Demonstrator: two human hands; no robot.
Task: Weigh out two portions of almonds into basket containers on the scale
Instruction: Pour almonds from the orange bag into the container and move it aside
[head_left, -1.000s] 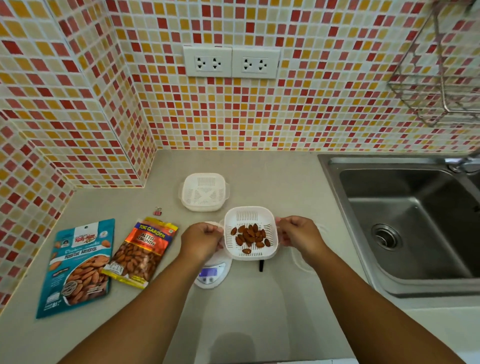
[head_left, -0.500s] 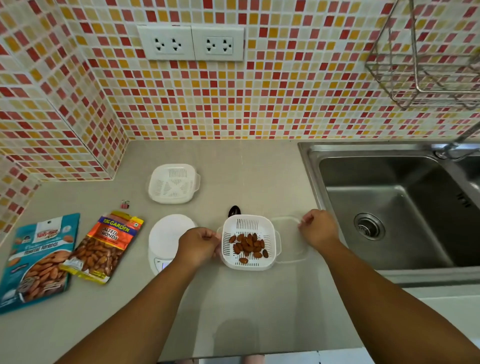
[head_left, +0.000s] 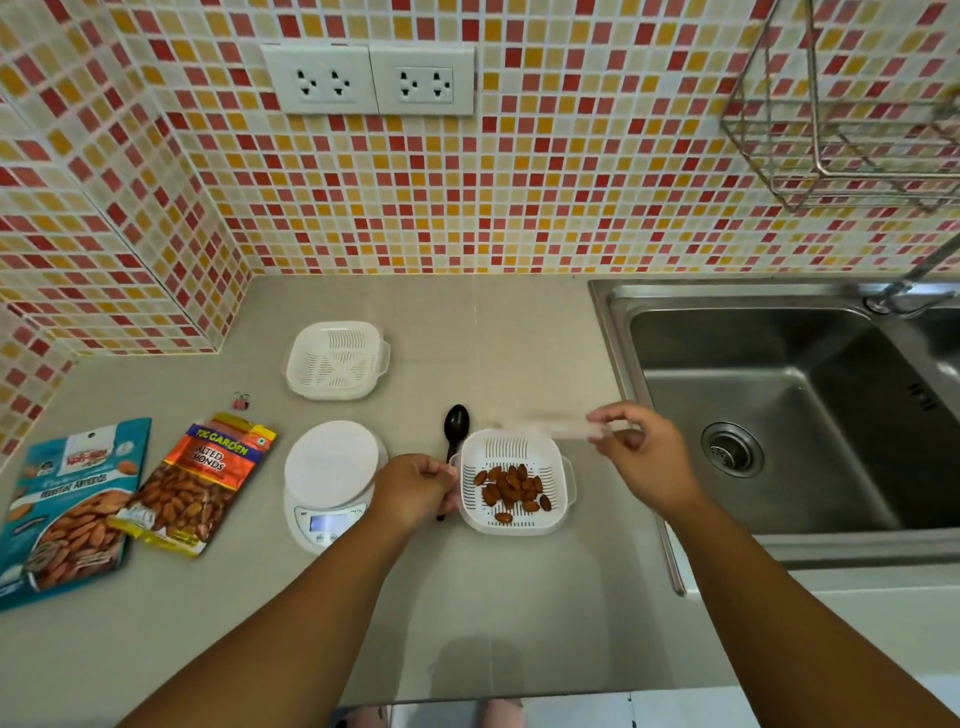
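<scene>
Worktop (head_left: 519, 623): smooth matt beige surface, front edge nearest the person, steel sink let into its right end.

Left hand (head_left: 415, 488): fingers curled, gripping the left rim tab of the filled basket.

Right hand (head_left: 644, 457): raised just beyond the filled basket's right back corner; thumb and fingertips pinch a clear plastic lid (head_left: 550, 423), thin, motion-blurred, held edge-on above the worktop.

Filled basket (head_left: 514, 480): white plastic, square with rounded corners, slotted walls and base, side tabs. Stands on the worktop, right of the scale, not on it. Holds a loose heap of brown almonds (head_left: 511, 491) in its middle.

Scale (head_left: 327, 480): white, round flat platter bare, small lit display at its near edge. Left of the filled basket, partly behind the left wrist.

Spoon (head_left: 456, 426): black plastic, oval bowl pointing away, lying between scale and filled basket; handle partly hidden by the left hand.

Almond packets, near the left edge: teal pouch (head_left: 67, 509), glossy, flat; orange "Salted Almonds" pouch (head_left: 200, 480), glossy, beside it.

Binder clip (head_left: 240, 401): small, pink, beyond the orange pouch.

Second basket (head_left: 336, 359): same white slotted make, no contents visible, behind the scale.

Sink (head_left: 779, 415): stainless, rectangular, round drain.

Back wall: mosaic tile, red, orange, cream; twin white sockets (head_left: 370, 79); wire rack (head_left: 852, 104) at upper right.
</scene>
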